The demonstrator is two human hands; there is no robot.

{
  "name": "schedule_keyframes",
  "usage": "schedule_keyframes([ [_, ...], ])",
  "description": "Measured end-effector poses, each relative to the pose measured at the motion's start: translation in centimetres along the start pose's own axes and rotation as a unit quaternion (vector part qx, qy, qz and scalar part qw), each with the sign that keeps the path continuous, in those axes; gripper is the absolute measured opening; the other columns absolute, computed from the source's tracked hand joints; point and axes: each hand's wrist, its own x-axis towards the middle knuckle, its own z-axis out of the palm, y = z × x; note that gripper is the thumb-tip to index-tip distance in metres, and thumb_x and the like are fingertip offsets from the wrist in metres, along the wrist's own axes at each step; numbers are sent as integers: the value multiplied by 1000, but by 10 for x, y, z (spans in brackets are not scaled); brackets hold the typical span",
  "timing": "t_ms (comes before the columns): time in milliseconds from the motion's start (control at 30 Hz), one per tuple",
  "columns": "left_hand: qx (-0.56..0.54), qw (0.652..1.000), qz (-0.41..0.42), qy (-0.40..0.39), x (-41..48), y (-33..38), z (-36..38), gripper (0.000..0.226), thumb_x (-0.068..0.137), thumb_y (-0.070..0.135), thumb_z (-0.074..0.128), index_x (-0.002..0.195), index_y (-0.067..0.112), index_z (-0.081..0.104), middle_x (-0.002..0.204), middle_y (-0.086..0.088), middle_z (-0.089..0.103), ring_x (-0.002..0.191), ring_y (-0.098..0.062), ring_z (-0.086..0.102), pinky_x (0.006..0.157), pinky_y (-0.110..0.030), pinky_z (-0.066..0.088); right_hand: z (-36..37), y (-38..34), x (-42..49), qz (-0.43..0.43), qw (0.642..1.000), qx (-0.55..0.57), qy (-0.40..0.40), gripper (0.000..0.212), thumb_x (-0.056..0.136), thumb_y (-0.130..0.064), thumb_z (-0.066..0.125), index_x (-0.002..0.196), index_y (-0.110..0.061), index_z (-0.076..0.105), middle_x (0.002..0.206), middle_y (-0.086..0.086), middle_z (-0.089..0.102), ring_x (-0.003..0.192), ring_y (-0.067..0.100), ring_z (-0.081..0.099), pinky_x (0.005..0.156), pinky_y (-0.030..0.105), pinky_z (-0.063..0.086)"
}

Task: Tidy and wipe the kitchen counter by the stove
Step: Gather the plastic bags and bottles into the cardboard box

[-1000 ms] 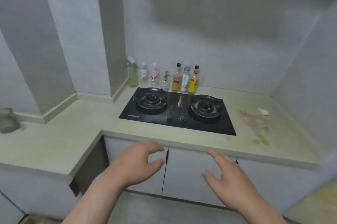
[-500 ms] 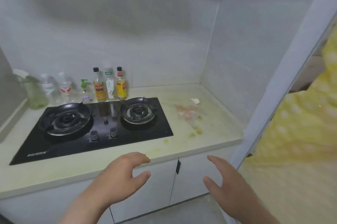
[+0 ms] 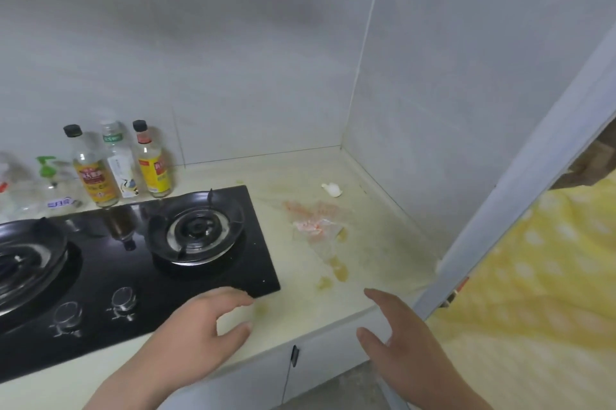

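Observation:
The cream counter (image 3: 373, 269) to the right of the black gas stove (image 3: 140, 276) carries a clear plastic wrapper with red print (image 3: 315, 222), a small white scrap (image 3: 332, 190) near the back corner, and yellow-brown stains (image 3: 338, 271). My left hand (image 3: 196, 339) hovers over the stove's front right corner, fingers curled and apart, holding nothing. My right hand (image 3: 403, 349) hangs over the counter's front edge, fingers spread and empty.
Three condiment bottles (image 3: 120, 162) and a green-pump dispenser (image 3: 50, 182) line the wall behind the stove. Tiled walls close the back and right. A grey door frame (image 3: 520, 182) and a yellow dotted curtain (image 3: 540, 293) stand at right. White cabinet doors (image 3: 326, 353) sit below.
The view has swung right and come closer to the counter. Both hands have risen from in front of the cabinet doors to the counter's front edge.

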Motion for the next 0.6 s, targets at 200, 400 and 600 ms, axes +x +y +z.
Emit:
schedule_keyframes([
  [200, -25, 1000, 0, -11, 73, 7, 28, 46, 71, 61, 54, 112, 42, 66, 113, 46, 50, 111, 20, 47, 91, 0, 35, -21, 34, 66, 4, 1000, 27, -12, 56, 96, -45, 51, 145, -43, 27, 134, -30, 26, 120, -5, 33, 102, 17, 29],
  [400, -10, 999, -47, -7, 156, 15, 65, 51, 68, 60, 56, 113, 38, 67, 105, 40, 56, 105, 21, 50, 93, -5, 38, -51, 78, 165, -39, 999, 8, -13, 59, 93, -43, 56, 147, -37, 33, 147, -22, 32, 136, -1, 31, 110, 16, 25],
  [600, 3, 994, -106, -16, 235, 28, 90, 45, 75, 60, 58, 117, 44, 58, 113, 36, 54, 95, 22, 52, 88, -1, 35, -82, 100, 265, -89, 995, 4, -37, 60, 91, -41, 59, 146, -35, 37, 148, -19, 37, 137, -1, 32, 113, 19, 26],
])
